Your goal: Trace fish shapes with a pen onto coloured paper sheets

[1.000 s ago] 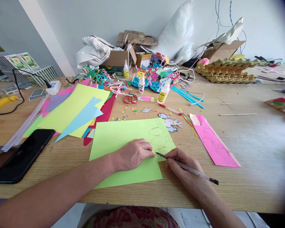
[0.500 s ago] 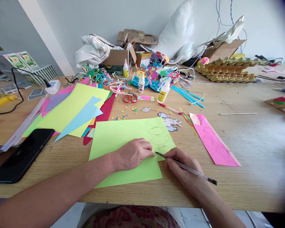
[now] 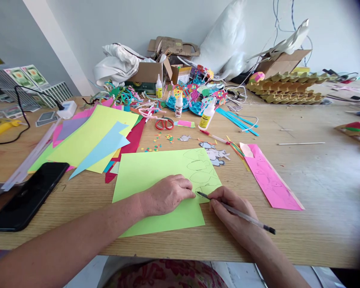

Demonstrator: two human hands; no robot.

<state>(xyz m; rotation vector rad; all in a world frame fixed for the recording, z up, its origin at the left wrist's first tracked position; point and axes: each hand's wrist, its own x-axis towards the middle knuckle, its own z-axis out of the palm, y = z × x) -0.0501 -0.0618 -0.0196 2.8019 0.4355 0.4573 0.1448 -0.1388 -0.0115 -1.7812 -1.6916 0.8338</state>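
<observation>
A sheet of light green paper lies before me, with pencil-thin fish outlines down its right side. My left hand rests on the sheet, its fingers bent together and pressing it to the table; what lies under the fingers is hidden. In my right hand is a clear-barrelled pen, gripped between thumb and fingers. Its dark tip touches or hovers just over the lowest outline, close to my left fingertips. Several paper fish cutouts lie just beyond the sheet's upper right corner.
Scissors and a glue bottle stand past the sheet. Coloured papers and a black phone are at left. A pink paper strip lies at right. Boxes and egg trays line the wall.
The pen and my right hand have shifted very slightly to the right. My left hand and the green paper look unmoved.
</observation>
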